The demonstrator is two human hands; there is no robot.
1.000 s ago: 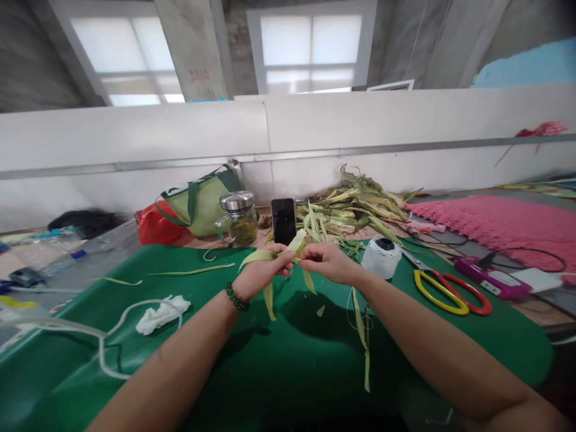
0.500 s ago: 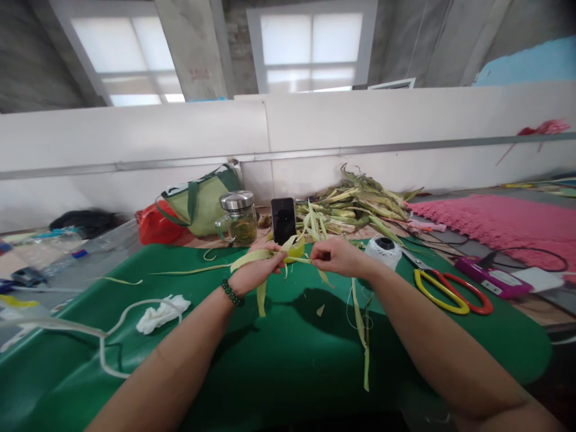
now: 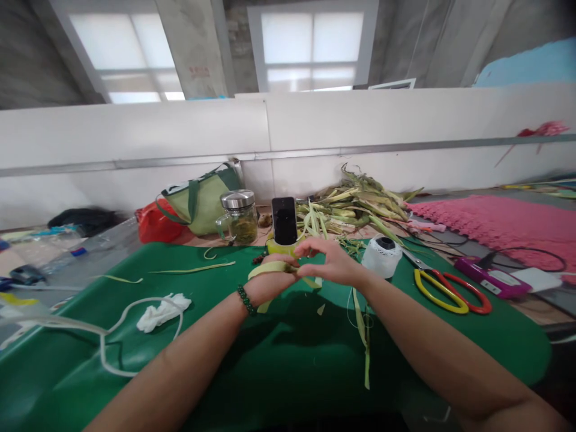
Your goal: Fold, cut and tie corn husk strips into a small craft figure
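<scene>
My left hand (image 3: 272, 282), with a green bead bracelet at the wrist, is closed on a pale green strip of corn husk (image 3: 265, 269). The strip curves over the back of the hand, and a short end hangs below. Its fingertips are partly hidden. Right against it, my right hand (image 3: 330, 262) has its thumb and forefinger apart, close to the left fingertips; I see nothing gripped in it. Below the right hand shows another piece of husk (image 3: 312, 282). Beyond the hands, a phone (image 3: 284, 221) stands upright in a yellow-green holder (image 3: 281, 248).
Scissors (image 3: 443, 291) and a white thread spool (image 3: 381, 258) lie right on the green mat (image 3: 288, 372). Behind are a heap of husks (image 3: 360, 201) and a glass jar (image 3: 238, 225). A white cable (image 3: 102, 345) and crumpled tissue (image 3: 162, 313) are left; a purple power strip (image 3: 492, 278) is far right.
My left hand has moved slightly right and down. My right hand has come left against it, and its pinch on the strip has opened into a spread thumb and forefinger.
</scene>
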